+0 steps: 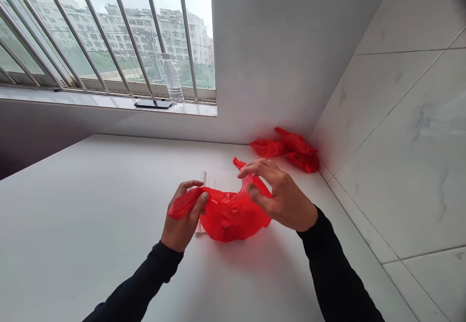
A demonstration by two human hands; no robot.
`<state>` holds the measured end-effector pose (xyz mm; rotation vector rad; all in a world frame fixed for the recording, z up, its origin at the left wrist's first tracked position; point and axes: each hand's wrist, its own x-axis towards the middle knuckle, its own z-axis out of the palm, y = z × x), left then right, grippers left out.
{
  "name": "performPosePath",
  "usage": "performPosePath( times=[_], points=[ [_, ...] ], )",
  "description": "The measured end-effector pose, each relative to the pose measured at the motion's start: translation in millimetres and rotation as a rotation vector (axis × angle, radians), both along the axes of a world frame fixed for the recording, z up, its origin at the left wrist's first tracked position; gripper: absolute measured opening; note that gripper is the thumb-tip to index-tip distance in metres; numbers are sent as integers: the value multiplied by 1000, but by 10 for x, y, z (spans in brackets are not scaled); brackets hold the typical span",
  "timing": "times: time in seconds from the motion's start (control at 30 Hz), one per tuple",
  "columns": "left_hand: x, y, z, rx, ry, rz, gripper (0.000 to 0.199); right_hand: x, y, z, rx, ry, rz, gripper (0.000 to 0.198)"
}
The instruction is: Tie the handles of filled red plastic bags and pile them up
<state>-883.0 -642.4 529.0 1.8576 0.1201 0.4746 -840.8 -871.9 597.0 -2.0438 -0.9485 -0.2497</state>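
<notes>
A thin red plastic bag (233, 220) sits over the white table in front of me. My left hand (187, 215) pinches the bag's left handle between thumb and fingers, and the loose end of that handle drapes over the hand. My right hand (278, 193) is at the bag's right side, its thumb and fingers curved and apart, beside the handle that sticks up. Whether its fingertips touch the plastic I cannot tell. Partly hidden behind and under the bag lies a white printed paper (222, 181) with a rolled-looking left edge.
Another crumpled red plastic bag (291, 147) lies at the table's back right corner, against the walls. A clear water bottle (173, 82) and a dark phone (153, 104) rest on the sill of the barred window. Marble-like tiles (400, 142) line the right wall.
</notes>
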Motion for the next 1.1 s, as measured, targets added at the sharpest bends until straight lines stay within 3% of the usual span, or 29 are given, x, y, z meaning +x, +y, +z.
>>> performPosePath(
  times=[0.1,0.2,0.3,0.5,0.63,0.73,0.93,1.1],
  points=[
    [6,20,-5,-14,-2,-15,23,7,70,-97,-234,154,199,22],
    [-7,1,0,-23,-1,-24,21,52,106,-241,-435,218,143,18],
    [-35,-46,4,-40,0,-53,21,63,124,-343,-542,241,117,19],
    [-27,-54,8,-223,61,-149,28,123,167,-479,-637,275,28,14],
    [38,10,34,-458,225,-236,36,227,174,-541,-616,323,-55,61],
    [60,13,51,-549,304,-251,32,253,174,-538,-603,327,-81,74],
    [9,-75,112,-642,328,-239,30,176,208,-517,-728,296,-18,34],
    [-38,-114,183,-689,336,-250,33,212,334,-592,-845,322,-110,24]
  ],
)
